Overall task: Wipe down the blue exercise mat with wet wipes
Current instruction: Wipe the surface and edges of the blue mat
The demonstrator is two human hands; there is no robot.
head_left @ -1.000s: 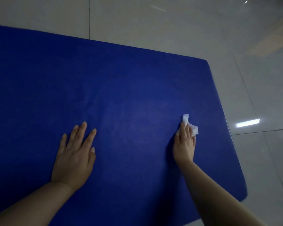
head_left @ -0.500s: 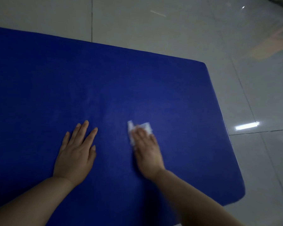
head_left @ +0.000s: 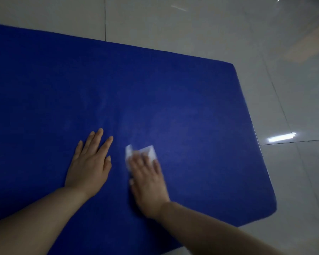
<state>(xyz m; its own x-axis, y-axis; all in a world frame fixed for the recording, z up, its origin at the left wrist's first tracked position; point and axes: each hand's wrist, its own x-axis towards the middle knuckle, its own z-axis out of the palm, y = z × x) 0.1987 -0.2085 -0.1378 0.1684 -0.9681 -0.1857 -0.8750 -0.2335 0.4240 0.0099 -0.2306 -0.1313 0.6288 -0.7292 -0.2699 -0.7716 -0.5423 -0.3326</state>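
Note:
The blue exercise mat [head_left: 173,92] lies flat on the floor and fills most of the view. My left hand [head_left: 89,164] rests palm down on the mat with straight, spread fingers. Just to its right, my right hand [head_left: 147,177] presses a white wet wipe [head_left: 149,151] flat against the mat with straight fingers. Part of the wipe sticks out beyond the fingertips; the rest is hidden under the hand. The right hand is slightly blurred.
Glossy light grey floor tiles [head_left: 293,89] surround the mat at the top and right, with a bright light reflection [head_left: 281,138] near the mat's right edge. The mat's rounded near right corner [head_left: 271,208] is in view.
My right hand slid the wipe leftward across the mat, from near the right edge to beside my left hand. The left hand stayed in place.

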